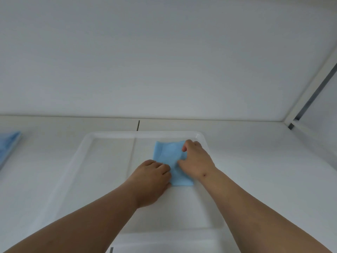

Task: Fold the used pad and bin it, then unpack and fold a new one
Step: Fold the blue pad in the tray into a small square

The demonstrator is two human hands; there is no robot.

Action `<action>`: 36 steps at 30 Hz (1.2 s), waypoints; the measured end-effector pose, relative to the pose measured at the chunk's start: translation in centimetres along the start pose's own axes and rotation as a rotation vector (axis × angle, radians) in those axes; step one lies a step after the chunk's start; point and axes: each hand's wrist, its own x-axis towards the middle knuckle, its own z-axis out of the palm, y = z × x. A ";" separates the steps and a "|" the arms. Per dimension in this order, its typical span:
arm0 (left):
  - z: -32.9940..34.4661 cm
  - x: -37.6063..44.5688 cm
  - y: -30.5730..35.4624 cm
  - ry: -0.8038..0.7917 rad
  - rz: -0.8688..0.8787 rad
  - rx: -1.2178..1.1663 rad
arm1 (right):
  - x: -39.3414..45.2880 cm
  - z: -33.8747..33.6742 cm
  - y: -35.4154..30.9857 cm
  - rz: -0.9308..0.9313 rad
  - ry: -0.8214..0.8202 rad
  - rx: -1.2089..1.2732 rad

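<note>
A light blue pad (168, 156), folded into a narrow strip, lies in the right half of a white tray (113, 136). My left hand (153, 179) sits at the pad's near left edge, fingers curled onto that edge. My right hand (196, 158) lies over the pad's right side, its fingertips bent down at the far right corner and its thumb pressing the middle. Part of the pad is hidden under both hands.
The tray rests on a white counter (264, 170) against a white wall. A stack of blue pads (9, 143) lies at the far left edge of the counter. A metal-edged frame (310, 99) rises at the right.
</note>
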 end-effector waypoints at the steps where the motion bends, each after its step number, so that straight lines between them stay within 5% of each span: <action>1: -0.1 0.1 0.0 -0.010 0.008 0.006 | -0.1 0.0 -0.3 -0.071 -0.043 0.003; 5: -0.3 0.3 -0.3 -0.036 -0.026 0.006 | -0.8 0.0 -0.8 -0.146 -0.342 -0.052; 9: -1.5 0.5 0.6 -0.120 -0.180 -0.001 | -1.1 -0.4 -0.7 -0.156 -0.445 -0.114; 15: -1.5 0.6 -0.1 -0.063 -0.332 -0.187 | -1.0 -0.1 0.0 -0.285 -0.259 -0.239; 22: -1.2 -0.8 -2.0 -0.153 -0.488 -0.424 | -1.4 -1.6 0.2 -0.298 -0.266 -0.217; 30: -2.4 -1.3 -2.6 0.000 -0.781 -0.728 | -1.6 -2.3 1.2 0.021 -0.327 0.481; 36: -1.8 -0.9 -2.0 0.032 -0.851 -0.813 | -1.5 -1.3 0.9 0.092 -0.203 0.508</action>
